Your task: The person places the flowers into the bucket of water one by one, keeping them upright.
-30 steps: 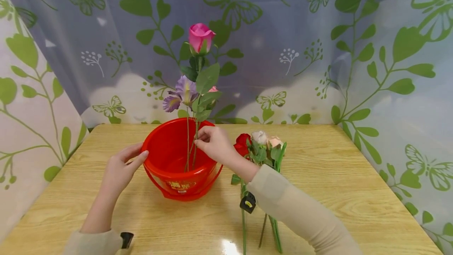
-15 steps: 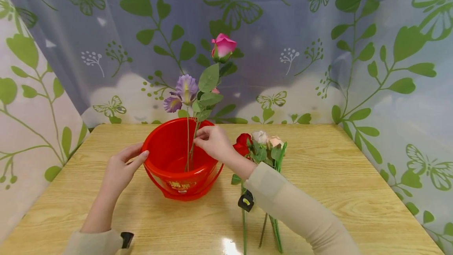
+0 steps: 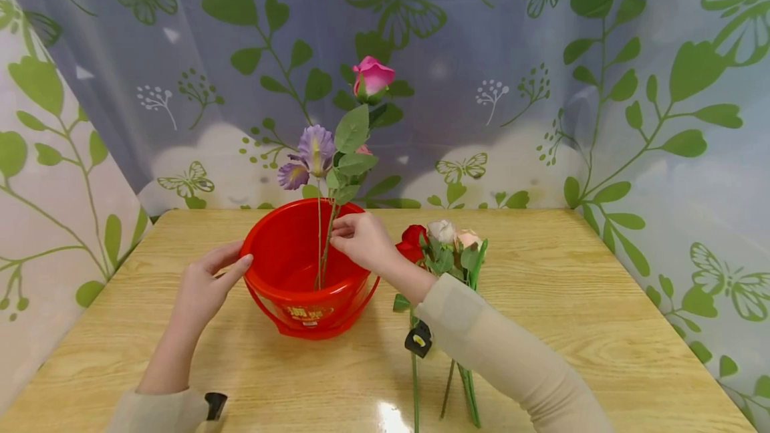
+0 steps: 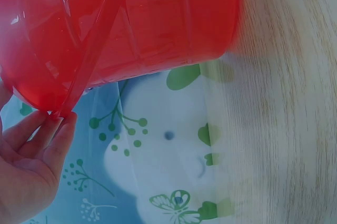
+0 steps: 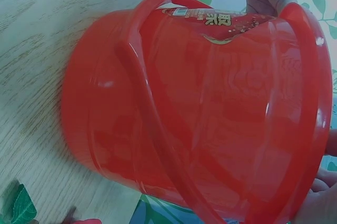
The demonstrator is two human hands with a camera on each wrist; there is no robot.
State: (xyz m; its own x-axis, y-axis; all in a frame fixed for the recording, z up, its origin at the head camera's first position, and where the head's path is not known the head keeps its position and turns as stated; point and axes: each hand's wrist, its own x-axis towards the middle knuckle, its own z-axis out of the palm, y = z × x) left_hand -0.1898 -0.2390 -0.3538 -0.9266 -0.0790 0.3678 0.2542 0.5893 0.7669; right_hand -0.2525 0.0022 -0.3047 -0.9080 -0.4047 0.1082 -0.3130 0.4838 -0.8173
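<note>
A red bucket (image 3: 337,307) with a gold-lettered label stands on the table. My left hand (image 3: 201,291) holds its left rim between thumb and fingers; in the left wrist view, the fingertips (image 4: 66,121) sit at the rim beside the handle's end. Over the bucket's right side, my right hand (image 3: 371,244) pinches the stem of a pink rose (image 3: 373,77), whose bloom leans right, high above the rim. Beside it a purple iris (image 3: 315,151) stands in the bucket. Another pink flower (image 3: 363,150) shows partly behind the rose's leaves. The right wrist view has the bucket covering most of my right fingers.
Right of the bucket, a red rose (image 3: 412,243), a white rose (image 3: 442,231) and a peach flower (image 3: 468,239) lie on the wooden table (image 3: 541,299), partly under my right forearm. A patterned curtain (image 3: 421,12) hangs behind the table.
The pink rose has come down a little and its bloom has tilted to the right, then swung slightly back left. My left hand and the bucket have stayed in place.
</note>
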